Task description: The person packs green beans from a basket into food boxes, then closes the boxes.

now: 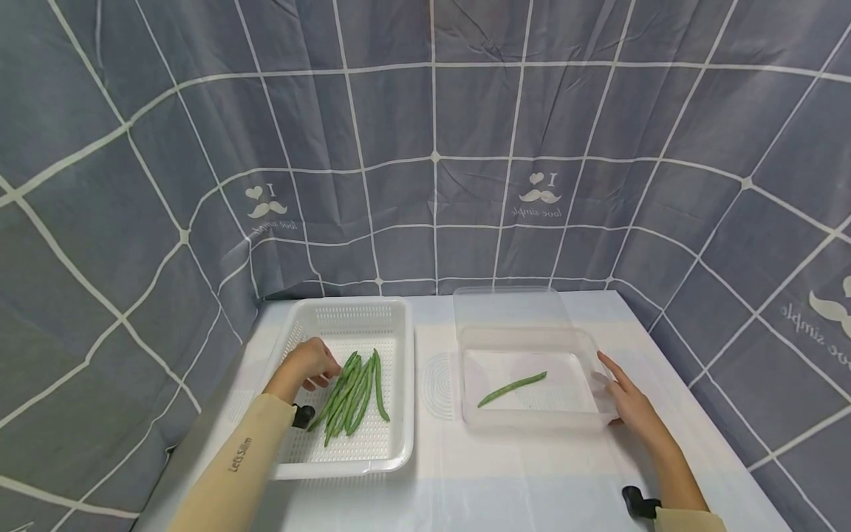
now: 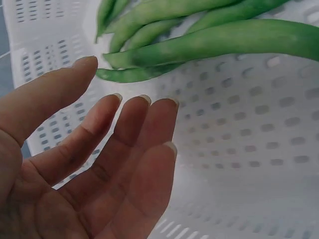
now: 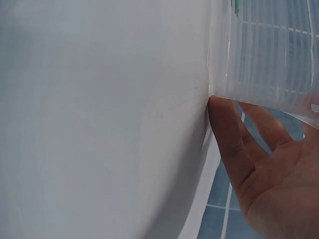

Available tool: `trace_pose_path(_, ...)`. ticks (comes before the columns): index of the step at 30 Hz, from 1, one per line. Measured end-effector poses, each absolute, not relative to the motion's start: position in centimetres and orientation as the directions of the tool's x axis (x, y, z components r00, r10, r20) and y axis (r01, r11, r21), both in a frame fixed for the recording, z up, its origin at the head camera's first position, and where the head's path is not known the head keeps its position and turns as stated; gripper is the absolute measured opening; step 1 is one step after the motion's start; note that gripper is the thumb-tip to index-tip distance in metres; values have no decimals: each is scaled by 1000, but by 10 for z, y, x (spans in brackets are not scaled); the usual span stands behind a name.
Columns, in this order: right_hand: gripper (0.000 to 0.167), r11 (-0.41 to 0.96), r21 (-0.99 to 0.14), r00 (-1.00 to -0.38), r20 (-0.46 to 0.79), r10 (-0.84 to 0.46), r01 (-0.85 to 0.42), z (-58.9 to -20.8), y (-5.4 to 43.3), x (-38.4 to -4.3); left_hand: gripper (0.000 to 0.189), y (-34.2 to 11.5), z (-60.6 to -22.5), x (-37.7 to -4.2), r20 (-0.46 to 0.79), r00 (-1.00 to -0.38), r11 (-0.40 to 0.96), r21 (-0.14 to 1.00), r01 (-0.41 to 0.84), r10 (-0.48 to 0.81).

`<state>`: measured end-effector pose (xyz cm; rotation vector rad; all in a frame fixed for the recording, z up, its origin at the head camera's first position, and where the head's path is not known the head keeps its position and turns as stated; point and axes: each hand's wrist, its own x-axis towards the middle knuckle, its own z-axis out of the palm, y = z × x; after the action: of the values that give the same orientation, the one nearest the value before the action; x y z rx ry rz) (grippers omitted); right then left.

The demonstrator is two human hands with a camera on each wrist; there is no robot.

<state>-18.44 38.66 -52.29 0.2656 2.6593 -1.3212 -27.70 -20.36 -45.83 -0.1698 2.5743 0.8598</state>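
Observation:
Several green beans point(image 1: 349, 395) lie in a loose bundle in a white perforated basket point(image 1: 404, 369) on the left. Over the basket's left part, my left hand point(image 1: 311, 363) is beside the beans' upper ends. The left wrist view shows its fingers point(image 2: 132, 124) loosely bent, thumb apart, holding nothing. To the right stands a clear plastic container point(image 1: 532, 423) with a single green bean point(image 1: 512, 389) lying slanted inside. Against the container's right wall rests my right hand point(image 1: 631, 403), its fingers fairly straight. In the right wrist view, fingertips point(image 3: 219, 102) touch the container's lower edge.
A clear flat lid or second tray point(image 1: 508, 307) lies behind the container. A pale cloth with faint patterns covers the table point(image 1: 439, 473). Grey curtains point(image 1: 399, 192) with white grid lines enclose the back and both sides.

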Motion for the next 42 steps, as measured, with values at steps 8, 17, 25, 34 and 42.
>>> trace_pose_path(8, 62, 600, -765, -971, -220, 98, 234, -524, 386, -184, 21, -202, -467, -277, -491, -870, 823, 510, -250, 40)
trace_pose_path(17, 62, 596, -770, -971, -221, 87, 228, -524, 386, -185, 20, -201, -469, -276, -475, -880, 828, 504, -245, 29)
trace_pose_path(25, 62, 603, -758, -966, -239, 101, 250, -523, 386, -187, 18, -199, -474, -280, -471, -881, 829, 509, -232, 42)
trace_pose_path(34, 61, 604, -765, -972, -219, 81, 223, -523, 386, -182, 14, -199, -474, -278, -454, -889, 813, 538, -223, 57)
trace_pose_path(42, 61, 605, -762, -971, -220, 94, 232, -523, 385, -185, 14, -205, -460, -274, -426, -901, 767, 605, -214, 85)
